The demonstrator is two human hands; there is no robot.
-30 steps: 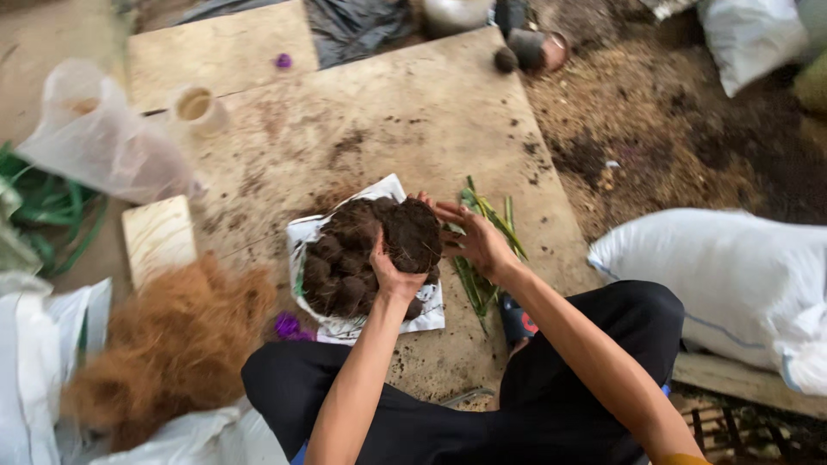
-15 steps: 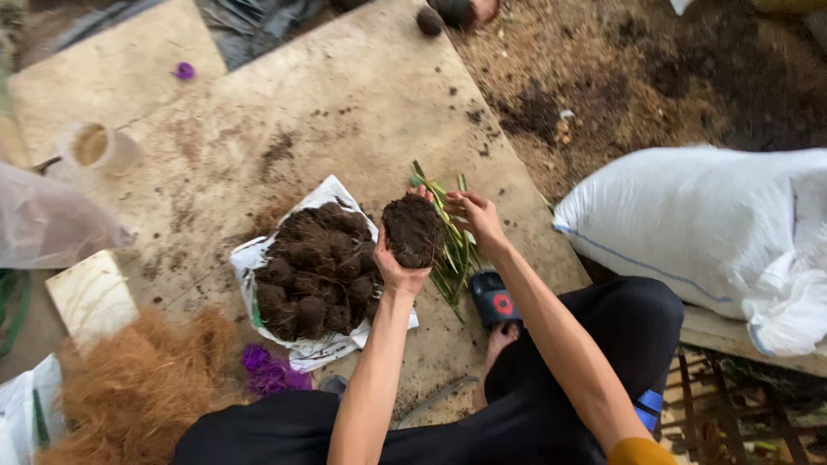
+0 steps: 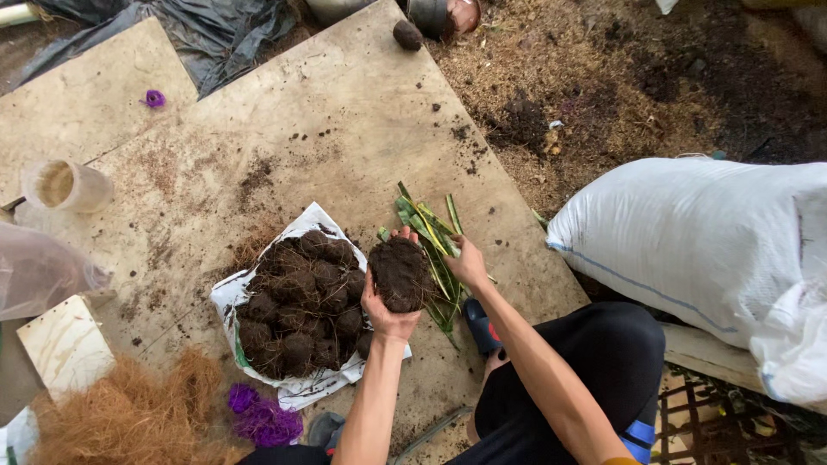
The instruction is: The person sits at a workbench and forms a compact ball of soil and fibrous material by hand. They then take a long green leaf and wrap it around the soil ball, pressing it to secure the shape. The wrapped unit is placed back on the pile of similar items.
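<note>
My left hand point(image 3: 388, 314) cups a dark round soil ball point(image 3: 401, 273) from below, just right of a heap of similar soil balls point(image 3: 301, 301) lying on a white sheet point(image 3: 297, 392). My right hand point(image 3: 468, 263) rests on a bunch of green leaf cuttings point(image 3: 431, 237) spread on the brown board point(image 3: 345, 112), fingers closing around the stems beside the held ball.
A large white sack point(image 3: 698, 250) lies at the right. Brown coconut fibre point(image 3: 129, 418) and purple string point(image 3: 258, 418) sit at the lower left, with a wooden block point(image 3: 65, 344), a clear plastic cup point(image 3: 65, 185) and a plastic bag point(image 3: 39, 271). Loose soil covers the ground beyond.
The view has shifted left and down. My left hand still holds the soil ball, while my right hand has dropped from the ball onto the green cuttings.
</note>
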